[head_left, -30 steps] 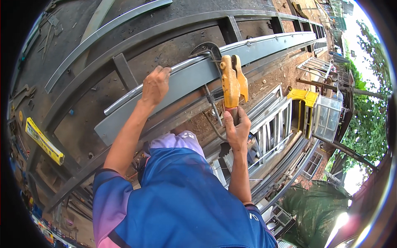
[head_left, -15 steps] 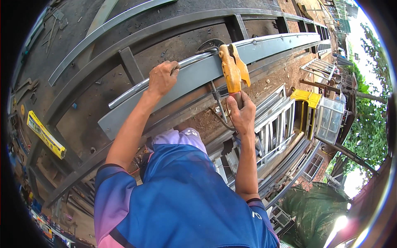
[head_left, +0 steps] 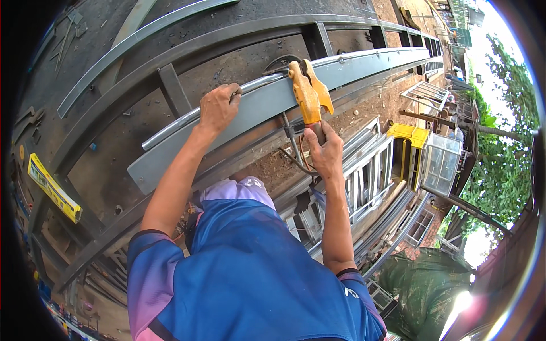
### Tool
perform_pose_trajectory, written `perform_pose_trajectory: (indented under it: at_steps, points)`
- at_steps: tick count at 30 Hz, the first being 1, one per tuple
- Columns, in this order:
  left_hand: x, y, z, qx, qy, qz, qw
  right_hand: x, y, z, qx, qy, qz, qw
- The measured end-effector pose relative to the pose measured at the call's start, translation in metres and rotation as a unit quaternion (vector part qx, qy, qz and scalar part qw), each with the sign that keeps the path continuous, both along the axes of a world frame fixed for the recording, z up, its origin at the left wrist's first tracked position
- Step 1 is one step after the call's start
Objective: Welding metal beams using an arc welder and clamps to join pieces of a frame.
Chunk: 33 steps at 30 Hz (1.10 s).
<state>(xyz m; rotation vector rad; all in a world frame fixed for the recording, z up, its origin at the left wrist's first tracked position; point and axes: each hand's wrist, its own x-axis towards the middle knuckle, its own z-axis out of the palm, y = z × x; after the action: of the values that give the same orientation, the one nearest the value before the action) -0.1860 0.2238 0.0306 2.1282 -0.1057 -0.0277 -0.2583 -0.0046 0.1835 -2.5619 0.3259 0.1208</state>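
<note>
My left hand point(head_left: 219, 108) rests with fingers curled over the thin silver metal rod point(head_left: 187, 116) lying along the long grey steel beam point(head_left: 250, 111) (the beam runs across a dark metal frame point(head_left: 170, 85)). To its right, my right hand point(head_left: 325, 152) is closed tight on the yellow welding electrode holder point(head_left: 308, 94), whose head touches the beam's upper edge.

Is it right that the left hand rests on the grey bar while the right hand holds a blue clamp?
Not quite. The head view shows the clamp is yellow, not blue. The rest holds: the left hand rests on the grey bar and the right hand holds the clamp by its handle.
</note>
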Motion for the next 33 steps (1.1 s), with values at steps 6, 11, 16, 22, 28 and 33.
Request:
perform_pose_trajectory:
  at_steps: [6, 11, 16, 22, 28, 33]
  points:
    - [-0.002, 0.001, 0.001, -0.025, -0.006, 0.010, 1.000, 0.002, 0.004, 0.007, -0.001, 0.024, 0.010, 1.000]
    - [-0.005, 0.002, 0.002, -0.019, -0.003, 0.014, 1.000, -0.001, 0.004, 0.006, 0.012, 0.013, 0.017, 1.000]
    - [-0.005, 0.007, 0.003, -0.028, 0.018, 0.021, 0.999, -0.002, 0.004, 0.004, -0.004, 0.012, 0.026, 1.000]
    - [-0.005, 0.009, 0.004, -0.032, 0.036, 0.024, 0.999, -0.003, 0.008, 0.003, -0.005, 0.013, 0.032, 0.999]
    - [-0.006, 0.010, 0.006, -0.026, 0.041, 0.022, 0.999, 0.000, 0.013, 0.007, -0.012, 0.037, 0.036, 0.999]
    - [-0.006, 0.007, 0.006, -0.016, 0.025, 0.023, 0.999, 0.003, 0.015, 0.013, -0.017, 0.071, 0.030, 0.997]
